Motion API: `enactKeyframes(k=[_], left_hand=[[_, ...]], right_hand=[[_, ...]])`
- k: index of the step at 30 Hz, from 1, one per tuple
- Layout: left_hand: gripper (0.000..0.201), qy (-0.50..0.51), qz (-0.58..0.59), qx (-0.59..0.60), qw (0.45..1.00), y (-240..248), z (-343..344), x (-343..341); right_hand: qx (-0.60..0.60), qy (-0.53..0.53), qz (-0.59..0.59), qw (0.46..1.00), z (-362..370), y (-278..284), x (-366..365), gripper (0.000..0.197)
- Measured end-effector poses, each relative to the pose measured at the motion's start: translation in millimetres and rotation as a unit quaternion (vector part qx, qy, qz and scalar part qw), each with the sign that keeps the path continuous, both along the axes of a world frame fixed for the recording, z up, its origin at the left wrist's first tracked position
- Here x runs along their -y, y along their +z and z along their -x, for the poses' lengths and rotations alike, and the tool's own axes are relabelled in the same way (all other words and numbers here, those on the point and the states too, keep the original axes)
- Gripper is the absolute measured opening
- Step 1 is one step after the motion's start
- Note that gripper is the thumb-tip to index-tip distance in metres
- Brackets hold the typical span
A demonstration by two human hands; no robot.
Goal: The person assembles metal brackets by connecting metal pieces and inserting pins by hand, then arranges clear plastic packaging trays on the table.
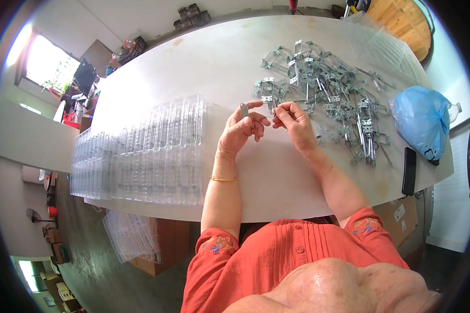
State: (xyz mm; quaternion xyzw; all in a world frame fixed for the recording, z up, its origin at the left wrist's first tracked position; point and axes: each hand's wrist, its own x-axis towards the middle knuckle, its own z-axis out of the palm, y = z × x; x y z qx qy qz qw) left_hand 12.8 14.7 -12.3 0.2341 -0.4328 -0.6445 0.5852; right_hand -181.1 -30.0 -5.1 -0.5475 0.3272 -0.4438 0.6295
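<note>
My left hand (241,128) pinches a small grey metal piece (244,109) between thumb and fingers, held up over the white table (277,177). My right hand (293,121) is close beside it, fingers curled, its tips near a small metal part; whether it grips something I cannot tell. A gold bangle (223,179) sits on my left wrist. Just beyond my hands lies a heap of several metal brackets (326,88).
Clear plastic trays (151,148) lie in overlapping rows on the table's left, with more (133,235) below the edge. Another clear tray stack (381,47) is at the far right. A blue plastic bag (420,122) and a black phone (409,171) lie at the right.
</note>
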Motion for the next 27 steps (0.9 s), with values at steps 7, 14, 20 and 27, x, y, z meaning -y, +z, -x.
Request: enactKeyframes(k=[7,14,20,27], left_hand=[[0.06,0.048,-0.028,0.013,0.998,0,2,1],[0.036,0.121,-0.018,0.001,0.993,-10,0,2],[0.033,0.097,-0.047,0.025,0.994,2,6,-1],[0.038,0.128,-0.128,0.1,0.978,7,7,-3]], right_hand=[[0.116,0.056,-0.13,0.983,-4,-8,-4,0.016],[0.015,0.033,-0.04,0.999,-9,-5,-12,0.016],[-0.013,0.003,-0.002,1.0,-3,1,-8,0.016],[-0.004,-0.008,-0.002,1.0,-3,6,-9,0.016]])
